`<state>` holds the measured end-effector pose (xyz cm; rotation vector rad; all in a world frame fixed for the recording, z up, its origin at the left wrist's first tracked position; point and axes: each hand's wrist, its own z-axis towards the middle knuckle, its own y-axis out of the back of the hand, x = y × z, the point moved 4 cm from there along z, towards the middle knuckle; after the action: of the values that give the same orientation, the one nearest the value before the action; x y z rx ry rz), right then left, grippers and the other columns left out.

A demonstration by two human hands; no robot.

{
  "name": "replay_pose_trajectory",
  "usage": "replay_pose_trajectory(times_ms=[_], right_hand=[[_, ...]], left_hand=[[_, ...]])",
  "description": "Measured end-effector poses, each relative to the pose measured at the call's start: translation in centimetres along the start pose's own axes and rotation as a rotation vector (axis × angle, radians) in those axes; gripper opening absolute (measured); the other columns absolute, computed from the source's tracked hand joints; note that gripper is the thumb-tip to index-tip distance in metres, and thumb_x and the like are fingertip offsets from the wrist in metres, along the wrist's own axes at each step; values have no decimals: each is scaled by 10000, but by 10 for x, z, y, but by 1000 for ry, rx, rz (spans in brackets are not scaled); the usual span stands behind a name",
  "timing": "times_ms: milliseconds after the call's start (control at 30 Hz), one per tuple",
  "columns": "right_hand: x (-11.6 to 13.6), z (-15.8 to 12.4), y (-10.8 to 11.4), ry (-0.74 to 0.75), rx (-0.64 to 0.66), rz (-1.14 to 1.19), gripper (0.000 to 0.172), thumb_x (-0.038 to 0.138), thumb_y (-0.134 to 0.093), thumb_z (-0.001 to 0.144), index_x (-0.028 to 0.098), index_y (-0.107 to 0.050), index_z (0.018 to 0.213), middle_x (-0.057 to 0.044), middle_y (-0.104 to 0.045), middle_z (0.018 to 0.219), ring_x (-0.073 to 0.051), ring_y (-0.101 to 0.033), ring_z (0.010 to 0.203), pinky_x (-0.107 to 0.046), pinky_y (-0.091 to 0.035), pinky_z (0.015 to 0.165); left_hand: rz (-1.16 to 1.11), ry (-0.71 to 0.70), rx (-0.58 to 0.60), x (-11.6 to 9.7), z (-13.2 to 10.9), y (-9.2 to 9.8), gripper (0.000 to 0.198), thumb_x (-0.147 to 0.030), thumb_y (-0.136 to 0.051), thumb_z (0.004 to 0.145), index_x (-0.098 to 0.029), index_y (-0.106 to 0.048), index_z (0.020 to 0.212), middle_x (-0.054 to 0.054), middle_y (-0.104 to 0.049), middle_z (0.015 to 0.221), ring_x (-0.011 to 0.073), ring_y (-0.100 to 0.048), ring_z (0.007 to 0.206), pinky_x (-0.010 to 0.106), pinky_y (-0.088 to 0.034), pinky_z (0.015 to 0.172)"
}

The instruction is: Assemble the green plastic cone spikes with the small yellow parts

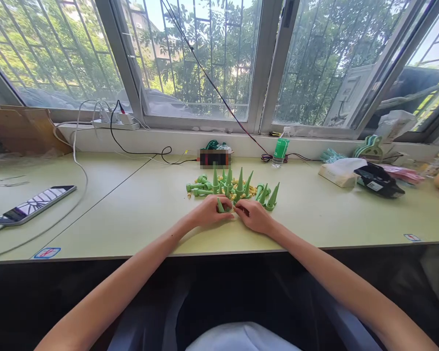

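Observation:
My left hand (212, 210) is wrapped round a green cone-shaped piece (220, 205) just above the table (161, 204). Close on its right, my right hand (254, 214) is pinched, its fingertips meeting near the left hand; whatever lies between them is too small to make out. Just behind both hands, several green cone pieces (239, 184) stand upright. Other green pieces (201, 192) lie on their sides at the left of the group, with small yellowish parts (254, 190) scattered among them.
A bottle with a green label (281, 148) stands behind, right of a pixelated box (214, 159). At the right are a tissue pack (338, 172) and a black package (378, 180). A phone (32, 204) with a white cable lies at the left. Windows rise behind the table.

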<state>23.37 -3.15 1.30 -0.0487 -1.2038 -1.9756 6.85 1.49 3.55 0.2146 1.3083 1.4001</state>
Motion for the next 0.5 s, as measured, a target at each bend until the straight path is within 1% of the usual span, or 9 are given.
replay_pose_trajectory(times_ms=[133,267,367,500], right_hand=[[5,1,-1,13,-14,-11,113,182,-528,968,177,-612,892,-34,-633,806,-157,-575,721,-258,-401,683],[8,2,0,6,-36,-13,117,191,-518,976,180,-614,909,-35,-640,828,-149,-569,708,-254,-403,678],[8,1,2,-10,-60,-6,120,205,-515,982,182,-608,910,-35,-645,835,-143,-560,688,-253,-402,673],[8,2,3,-11,-92,-3,126,215,-507,990,184,-600,910,-33,-647,834,-142,-559,686,-254,-400,675]], left_hand=[[-77,35,10,4,-1,7,298,-420,-739,792,-143,-717,900,10,-618,728,102,-519,600,214,-457,564],[-128,11,39,-1,-4,16,279,-403,-645,869,-128,-692,860,37,-622,761,106,-540,629,208,-460,563],[-125,-20,56,-5,-5,21,293,-395,-594,903,-127,-674,818,28,-578,712,98,-490,606,203,-418,533],[-113,-8,72,-2,-4,19,303,-384,-590,899,-127,-636,745,6,-523,641,87,-411,562,212,-364,508]])
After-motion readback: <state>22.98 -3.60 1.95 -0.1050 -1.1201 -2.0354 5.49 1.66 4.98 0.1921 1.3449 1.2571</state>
